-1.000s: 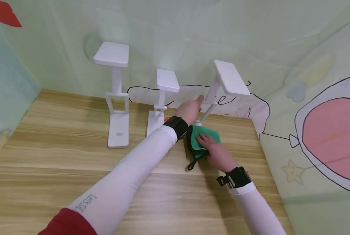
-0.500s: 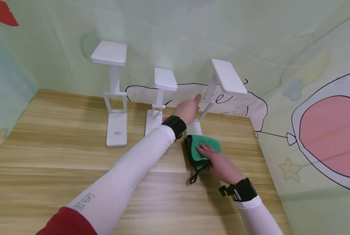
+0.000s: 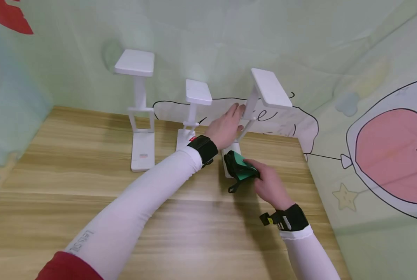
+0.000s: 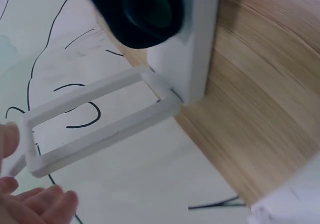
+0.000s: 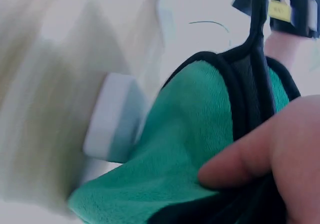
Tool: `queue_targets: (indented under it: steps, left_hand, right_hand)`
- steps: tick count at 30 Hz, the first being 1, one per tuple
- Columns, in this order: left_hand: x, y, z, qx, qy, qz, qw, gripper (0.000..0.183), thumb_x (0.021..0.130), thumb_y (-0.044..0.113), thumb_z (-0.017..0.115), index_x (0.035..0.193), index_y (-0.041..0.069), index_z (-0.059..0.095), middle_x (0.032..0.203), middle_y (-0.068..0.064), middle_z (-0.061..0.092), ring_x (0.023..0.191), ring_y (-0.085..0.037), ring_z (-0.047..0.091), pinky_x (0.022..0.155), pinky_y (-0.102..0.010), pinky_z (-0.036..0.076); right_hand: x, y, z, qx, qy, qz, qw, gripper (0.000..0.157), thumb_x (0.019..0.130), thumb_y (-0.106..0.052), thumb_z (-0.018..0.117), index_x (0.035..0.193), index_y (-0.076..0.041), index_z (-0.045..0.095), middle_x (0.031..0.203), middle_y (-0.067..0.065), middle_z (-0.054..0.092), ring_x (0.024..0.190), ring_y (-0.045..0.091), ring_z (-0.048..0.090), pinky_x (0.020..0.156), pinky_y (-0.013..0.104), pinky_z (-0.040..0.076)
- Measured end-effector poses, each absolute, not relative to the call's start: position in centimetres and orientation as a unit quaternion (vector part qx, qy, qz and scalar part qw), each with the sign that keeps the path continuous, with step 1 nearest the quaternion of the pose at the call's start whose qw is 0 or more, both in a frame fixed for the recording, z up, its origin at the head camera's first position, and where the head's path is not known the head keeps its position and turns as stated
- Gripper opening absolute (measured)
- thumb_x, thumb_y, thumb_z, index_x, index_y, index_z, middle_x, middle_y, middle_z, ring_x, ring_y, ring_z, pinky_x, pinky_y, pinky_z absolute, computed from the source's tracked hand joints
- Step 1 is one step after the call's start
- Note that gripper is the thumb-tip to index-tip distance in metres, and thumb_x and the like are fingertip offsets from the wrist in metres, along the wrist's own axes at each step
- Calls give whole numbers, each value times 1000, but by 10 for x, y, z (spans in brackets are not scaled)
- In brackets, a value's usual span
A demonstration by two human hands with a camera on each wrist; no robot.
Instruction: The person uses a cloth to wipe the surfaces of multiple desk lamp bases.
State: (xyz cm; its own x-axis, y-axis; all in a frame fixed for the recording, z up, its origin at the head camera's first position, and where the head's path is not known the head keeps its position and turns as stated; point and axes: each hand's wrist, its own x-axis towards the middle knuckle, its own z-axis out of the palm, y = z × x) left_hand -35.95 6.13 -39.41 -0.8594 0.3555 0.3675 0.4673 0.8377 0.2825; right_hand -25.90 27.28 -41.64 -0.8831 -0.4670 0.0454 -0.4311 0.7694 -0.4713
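In the head view my right hand [image 3: 272, 186] grips a folded green cloth [image 3: 245, 170] with black edging and a hanging loop. The cloth is over the base [image 3: 229, 171] of the right-hand white desk lamp [image 3: 272, 89]. In the right wrist view a finger [image 5: 235, 166] presses into the green pile [image 5: 185, 114]. My left hand [image 3: 225, 126] is at the same lamp's stem, its fingers extended. The left wrist view shows its thumb [image 4: 9, 140] and fingertips [image 4: 55, 201] on either side of the top of the lamp's frame-shaped bracket [image 4: 100, 134].
Two more white desk lamps stand to the left, a middle one [image 3: 198, 92] and a far-left one [image 3: 135, 62]. All are on a wood-grain table [image 3: 191, 233]. A printed curtain [image 3: 316, 50] hangs behind the table and along its sides.
The cloth first slid toward me along the lamp base, then moved back up and is now bunched in my right hand. My left hand's fingers have straightened at the lamp stem.
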Motion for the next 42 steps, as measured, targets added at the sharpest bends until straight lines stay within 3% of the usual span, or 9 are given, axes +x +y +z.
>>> queue_targets:
  steps: [3,6,9,13,20,25,28,34,42]
  left_hand:
    - [-350,51,-394,-252,-942,-147,163,60,105,32,48,153,5,25,158,-17,25,130,-20,45,92,-26,51]
    - [-339,36,-401,-303,-932,-114,166,59,107,34,42,153,2,26,160,-16,22,140,-21,31,110,-30,36]
    - [-327,15,-412,-341,-919,-121,155,57,108,36,39,154,3,28,160,-13,23,143,-19,24,115,-34,28]
    - [-318,-18,-430,-370,-902,-162,150,53,108,33,40,152,5,34,158,-11,29,142,-20,27,115,-37,29]
    - [-315,-58,-445,-344,-915,-160,136,53,108,35,40,152,6,34,159,-10,29,140,-22,32,114,-41,31]
    - [-318,-68,-446,-331,-921,-153,134,53,108,36,38,152,6,35,160,-10,27,139,-25,32,113,-41,33]
    - [-320,-69,-447,-333,-921,-146,141,53,108,35,39,152,5,35,159,-11,28,139,-24,32,113,-41,31]
    - [-320,-66,-450,-326,-927,-120,143,53,108,34,41,150,2,37,155,-15,35,139,-26,33,114,-43,31]
    - [-329,-63,-453,-249,-960,-112,59,61,107,37,44,148,-6,34,152,-25,35,138,-35,32,113,-45,32]
  right_hand:
    - [-265,269,-412,-228,942,-245,4,65,79,11,38,138,-10,56,129,12,60,113,24,54,93,51,48]
    - [-265,259,-412,-221,943,-245,-41,62,80,9,40,135,-12,59,128,12,62,114,25,56,93,52,49]
    - [-262,242,-416,-223,937,-254,-87,62,79,10,42,134,-12,60,130,12,62,116,26,56,94,52,49]
    - [-254,213,-428,-242,930,-252,-111,68,75,11,41,137,-10,58,138,14,57,123,29,51,97,51,47]
    - [-219,163,-467,-319,929,-176,-59,72,73,7,50,142,-11,53,144,19,49,127,32,47,94,49,50]
    - [-201,147,-492,-363,929,-75,17,68,87,-9,61,151,-19,42,154,17,36,139,38,27,108,55,36]
    - [-197,145,-497,-386,921,-47,23,67,92,-19,63,154,-21,36,157,16,31,141,40,21,111,58,29]
    - [-195,148,-497,-422,906,-27,8,69,92,-21,65,154,-23,35,157,14,31,140,41,24,109,58,33]
    - [-219,158,-464,-425,894,-56,131,70,102,-53,45,159,-25,17,163,13,10,144,38,5,114,59,20]
